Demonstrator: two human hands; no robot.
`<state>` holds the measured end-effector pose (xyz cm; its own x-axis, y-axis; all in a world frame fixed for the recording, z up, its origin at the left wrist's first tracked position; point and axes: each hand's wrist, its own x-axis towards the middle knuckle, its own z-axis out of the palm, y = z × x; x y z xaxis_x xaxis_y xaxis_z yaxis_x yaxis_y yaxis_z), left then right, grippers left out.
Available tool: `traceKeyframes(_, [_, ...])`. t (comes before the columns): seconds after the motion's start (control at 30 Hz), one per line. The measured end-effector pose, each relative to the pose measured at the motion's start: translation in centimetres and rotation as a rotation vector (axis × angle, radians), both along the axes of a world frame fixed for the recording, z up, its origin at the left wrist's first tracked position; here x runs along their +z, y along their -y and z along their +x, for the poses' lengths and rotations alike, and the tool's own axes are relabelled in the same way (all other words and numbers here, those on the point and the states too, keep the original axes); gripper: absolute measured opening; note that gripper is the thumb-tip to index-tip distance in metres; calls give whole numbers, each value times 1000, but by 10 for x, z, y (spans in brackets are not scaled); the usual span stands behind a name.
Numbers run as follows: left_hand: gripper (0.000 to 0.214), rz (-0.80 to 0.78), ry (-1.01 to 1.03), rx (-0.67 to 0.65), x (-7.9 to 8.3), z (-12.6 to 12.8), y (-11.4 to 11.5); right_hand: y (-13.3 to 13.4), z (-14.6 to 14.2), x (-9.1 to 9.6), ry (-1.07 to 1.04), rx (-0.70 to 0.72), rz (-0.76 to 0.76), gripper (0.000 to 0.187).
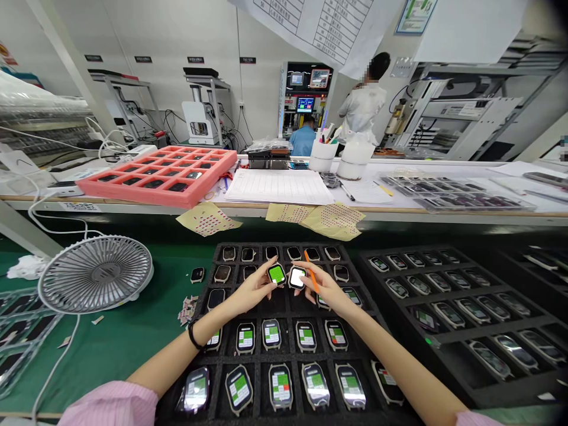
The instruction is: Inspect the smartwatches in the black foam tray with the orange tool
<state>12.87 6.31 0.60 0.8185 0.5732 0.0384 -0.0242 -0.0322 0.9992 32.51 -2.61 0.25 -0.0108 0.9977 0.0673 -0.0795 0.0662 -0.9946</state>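
Note:
My left hand (252, 290) pinches a smartwatch body with a lit green screen (277, 274) above a black foam tray (284, 355). Just beside it, my right hand (322, 290) holds an orange pen (312, 272) and grips a watch body with a white screen (297, 277). The two watches are close together but apart. Rows of film-wrapped watches with green-and-white screens (281, 387) fill the tray's compartments nearest me. Dark-screened watch bodies (293, 253) sit in the far rows.
A second black tray of watches (448, 313) lies to the right, and a white desk fan (95, 275) stands on the green mat (119, 349) to the left. Beyond, a shelf holds a red foam tray (155, 175) and a paper form (279, 187). A person (366, 100) stands farther back.

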Motion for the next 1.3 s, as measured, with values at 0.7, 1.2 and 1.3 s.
traceKeyframes(0.7, [58, 65, -40, 32, 2, -1, 1, -1, 1, 2, 10, -157, -19, 36])
traceKeyframes(1.2, [55, 89, -36, 114, 5, 1, 2, -2, 0, -1, 24, -112, -7, 39])
traceKeyframes(1.3, [54, 79, -26, 101, 5, 1, 2, -3, -1, 2, 8, -159, -55, 37])
